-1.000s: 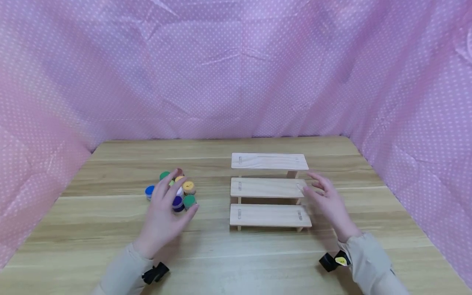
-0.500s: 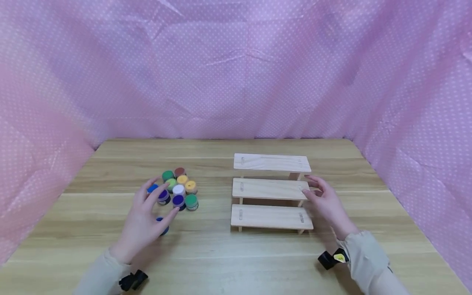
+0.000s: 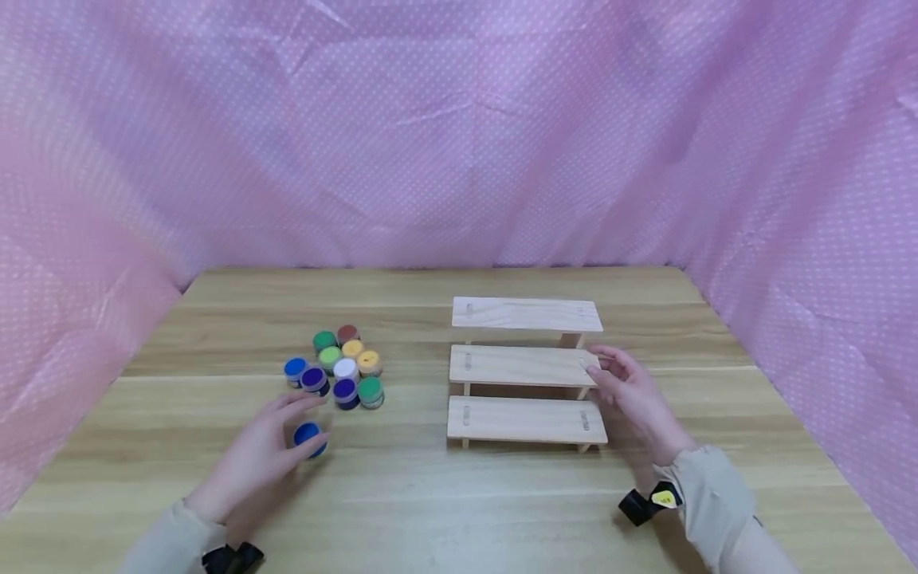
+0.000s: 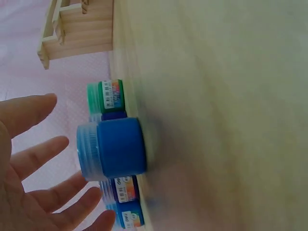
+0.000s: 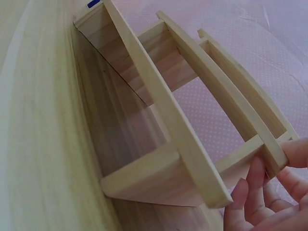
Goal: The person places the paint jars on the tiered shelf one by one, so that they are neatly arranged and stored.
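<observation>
In the head view my left hand (image 3: pixel 254 450) is spread around a lone blue paint jar (image 3: pixel 307 434), thumb on its near side and fingers on its far side. The left wrist view shows the same blue jar (image 4: pixel 122 147) upright on the table, fingers extended and apart beside its clear lid. My right hand (image 3: pixel 634 395) grips the right end of the middle board of a three-tier wooden shelf (image 3: pixel 516 365). In the right wrist view its thumb (image 5: pixel 294 151) lies over that board, with fingers (image 5: pixel 255 185) curled beneath.
Behind the lone jar stands a cluster of several paint jars, among them a white one (image 3: pixel 347 369), a green one (image 3: pixel 370 390) and a brown one (image 3: pixel 348 333). Pink dotted cloth (image 3: pixel 459 159) hangs behind and along the sides of the wooden table (image 3: pixel 416 494).
My left hand has moved down and left from over the jar cluster to the lone blue jar, uncovering the cluster. The right hand stays at the middle board's end.
</observation>
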`<move>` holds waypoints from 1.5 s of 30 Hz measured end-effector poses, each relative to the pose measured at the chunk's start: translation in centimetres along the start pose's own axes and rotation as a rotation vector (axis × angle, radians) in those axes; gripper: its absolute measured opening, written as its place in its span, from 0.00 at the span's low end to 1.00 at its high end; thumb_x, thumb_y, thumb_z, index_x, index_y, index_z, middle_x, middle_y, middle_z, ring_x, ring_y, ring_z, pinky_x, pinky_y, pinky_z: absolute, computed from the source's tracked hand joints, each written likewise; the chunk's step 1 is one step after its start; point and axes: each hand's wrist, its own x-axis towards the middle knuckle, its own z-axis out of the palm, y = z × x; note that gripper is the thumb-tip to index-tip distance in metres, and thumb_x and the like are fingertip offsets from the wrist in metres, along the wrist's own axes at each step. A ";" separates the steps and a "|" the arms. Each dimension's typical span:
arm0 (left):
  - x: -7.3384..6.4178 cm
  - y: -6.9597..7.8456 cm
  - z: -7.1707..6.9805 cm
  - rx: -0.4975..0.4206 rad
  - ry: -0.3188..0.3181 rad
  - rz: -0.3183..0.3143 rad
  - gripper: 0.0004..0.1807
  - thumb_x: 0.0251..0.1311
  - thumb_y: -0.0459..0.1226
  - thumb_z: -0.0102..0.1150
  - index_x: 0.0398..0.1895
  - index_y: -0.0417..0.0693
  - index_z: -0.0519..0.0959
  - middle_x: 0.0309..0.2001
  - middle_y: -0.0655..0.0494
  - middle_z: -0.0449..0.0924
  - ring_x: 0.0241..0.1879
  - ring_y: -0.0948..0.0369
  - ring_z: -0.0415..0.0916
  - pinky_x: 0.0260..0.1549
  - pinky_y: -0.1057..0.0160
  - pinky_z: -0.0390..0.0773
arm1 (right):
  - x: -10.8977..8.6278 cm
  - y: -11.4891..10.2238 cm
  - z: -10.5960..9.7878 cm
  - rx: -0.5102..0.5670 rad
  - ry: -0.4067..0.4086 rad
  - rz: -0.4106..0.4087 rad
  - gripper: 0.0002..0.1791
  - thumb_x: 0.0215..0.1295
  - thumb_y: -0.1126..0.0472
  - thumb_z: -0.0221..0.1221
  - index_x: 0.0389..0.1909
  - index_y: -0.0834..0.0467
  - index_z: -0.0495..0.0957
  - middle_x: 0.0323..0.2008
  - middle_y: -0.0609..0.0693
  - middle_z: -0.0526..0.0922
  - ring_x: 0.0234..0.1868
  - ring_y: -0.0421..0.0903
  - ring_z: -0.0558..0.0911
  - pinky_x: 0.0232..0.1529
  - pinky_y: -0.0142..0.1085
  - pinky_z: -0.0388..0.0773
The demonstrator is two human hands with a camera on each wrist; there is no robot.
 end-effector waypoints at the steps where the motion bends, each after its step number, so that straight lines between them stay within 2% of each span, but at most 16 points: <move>1: -0.1 -0.1 0.1 -0.003 -0.014 -0.010 0.25 0.52 0.38 0.68 0.54 0.40 0.77 0.53 0.40 0.75 0.50 0.45 0.75 0.47 0.43 0.77 | 0.0 0.1 0.0 0.013 -0.010 0.003 0.25 0.69 0.61 0.53 0.64 0.63 0.61 0.36 0.38 0.72 0.31 0.32 0.73 0.41 0.28 0.79; 4: -0.3 -0.4 0.4 -0.028 -0.044 -0.030 0.24 0.53 0.37 0.67 0.55 0.41 0.77 0.52 0.43 0.77 0.49 0.49 0.77 0.44 0.49 0.80 | -0.1 0.3 -0.1 0.061 -0.018 0.014 0.22 0.69 0.60 0.54 0.62 0.60 0.64 0.36 0.37 0.72 0.37 0.32 0.74 0.43 0.28 0.78; 8: -0.3 -0.7 0.6 -0.072 -0.068 -0.031 0.24 0.55 0.35 0.65 0.56 0.41 0.76 0.51 0.44 0.79 0.49 0.50 0.78 0.42 0.54 0.82 | -0.2 0.4 -0.1 0.076 -0.011 0.022 0.22 0.70 0.59 0.53 0.62 0.59 0.64 0.38 0.39 0.69 0.40 0.32 0.73 0.45 0.28 0.77; 13: 0.0 -0.8 0.5 -0.069 -0.105 -0.030 0.24 0.55 0.33 0.64 0.57 0.41 0.76 0.51 0.44 0.79 0.46 0.54 0.79 0.39 0.60 0.82 | 0.0 0.3 -0.2 0.088 -0.009 0.025 0.25 0.70 0.57 0.53 0.64 0.60 0.61 0.41 0.41 0.67 0.41 0.32 0.73 0.46 0.27 0.77; 20: 0.0 -0.9 0.4 -0.096 -0.148 -0.064 0.25 0.54 0.32 0.65 0.58 0.42 0.75 0.53 0.43 0.79 0.48 0.51 0.79 0.41 0.58 0.82 | 0.1 0.3 -0.2 0.105 0.006 0.031 0.26 0.70 0.59 0.53 0.65 0.60 0.59 0.40 0.40 0.70 0.40 0.32 0.74 0.45 0.27 0.78; 25: -0.2 -1.2 0.5 -0.131 -0.161 -0.087 0.25 0.53 0.31 0.66 0.57 0.41 0.76 0.51 0.44 0.79 0.46 0.53 0.80 0.40 0.61 0.83 | 0.1 0.2 -0.3 0.118 0.014 0.040 0.24 0.70 0.59 0.53 0.64 0.58 0.60 0.39 0.38 0.71 0.40 0.32 0.75 0.45 0.28 0.77; 29: -0.2 -1.3 0.4 -0.146 -0.175 -0.113 0.23 0.53 0.31 0.66 0.55 0.41 0.77 0.50 0.44 0.80 0.44 0.56 0.80 0.39 0.62 0.83 | 0.1 0.2 -0.3 0.143 0.023 0.033 0.18 0.71 0.61 0.51 0.60 0.54 0.64 0.38 0.36 0.73 0.40 0.32 0.75 0.43 0.27 0.77; 34: -0.2 -1.5 0.3 -0.160 -0.200 -0.121 0.22 0.53 0.31 0.65 0.54 0.42 0.77 0.50 0.46 0.80 0.46 0.54 0.80 0.41 0.61 0.83 | -0.1 0.4 -0.1 0.183 0.048 0.031 0.10 0.70 0.62 0.53 0.48 0.46 0.71 0.36 0.36 0.74 0.39 0.32 0.75 0.42 0.27 0.77; 36: -0.3 -1.7 0.3 -0.167 -0.219 -0.128 0.23 0.54 0.32 0.65 0.55 0.43 0.77 0.51 0.47 0.80 0.47 0.54 0.79 0.41 0.61 0.83 | -0.1 0.6 0.1 0.205 0.055 0.033 0.09 0.69 0.62 0.54 0.44 0.43 0.73 0.35 0.36 0.74 0.38 0.32 0.75 0.41 0.27 0.78; 41: -0.6 -2.3 -0.1 -0.178 -0.248 -0.118 0.23 0.53 0.33 0.66 0.55 0.43 0.77 0.51 0.47 0.80 0.48 0.53 0.79 0.41 0.60 0.83 | -0.2 0.9 0.6 0.251 0.051 0.030 0.10 0.67 0.62 0.56 0.42 0.43 0.74 0.34 0.36 0.76 0.37 0.33 0.76 0.41 0.28 0.77; 45: -0.6 -2.7 -0.2 -0.176 -0.247 -0.107 0.24 0.52 0.34 0.66 0.55 0.45 0.78 0.52 0.47 0.80 0.47 0.54 0.79 0.41 0.63 0.83 | -0.2 0.9 0.7 0.236 0.059 0.037 0.10 0.67 0.62 0.56 0.42 0.42 0.74 0.34 0.36 0.76 0.38 0.32 0.76 0.41 0.27 0.77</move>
